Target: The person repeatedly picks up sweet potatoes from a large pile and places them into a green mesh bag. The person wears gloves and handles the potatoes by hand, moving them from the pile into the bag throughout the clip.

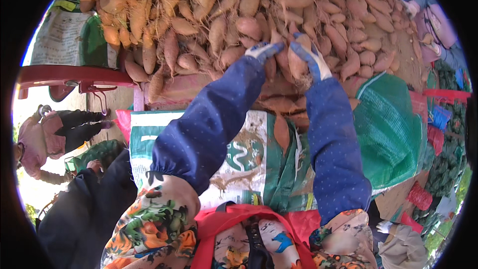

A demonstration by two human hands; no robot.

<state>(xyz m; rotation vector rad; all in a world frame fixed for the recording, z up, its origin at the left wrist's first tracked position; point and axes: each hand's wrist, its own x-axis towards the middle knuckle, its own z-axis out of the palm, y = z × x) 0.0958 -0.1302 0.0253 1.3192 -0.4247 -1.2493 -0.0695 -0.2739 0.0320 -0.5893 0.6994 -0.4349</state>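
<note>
My left hand [265, 50], in a blue and white glove, lies against a slender sweet potato [282, 61] at the near edge of a large heap. Whether its fingers close round that root cannot be told. My right hand [315, 59], gloved alike, grips a plumper sweet potato [297, 62], its thumb along the side. Both hands are close together over a ledge. Below them more sweet potatoes [280, 104] lie in the mouth of a green and white woven sack [246, 157], one [281, 133] resting on its front.
A green mesh bag [388, 130] hangs on the right. A red metal bar [74, 76] juts out on the left. One person [44, 142] bends at far left, a dark-clothed person [89, 198] is nearer, and others [435, 26] [403, 246] are at right. Filled green sacks [446, 127] stand beyond.
</note>
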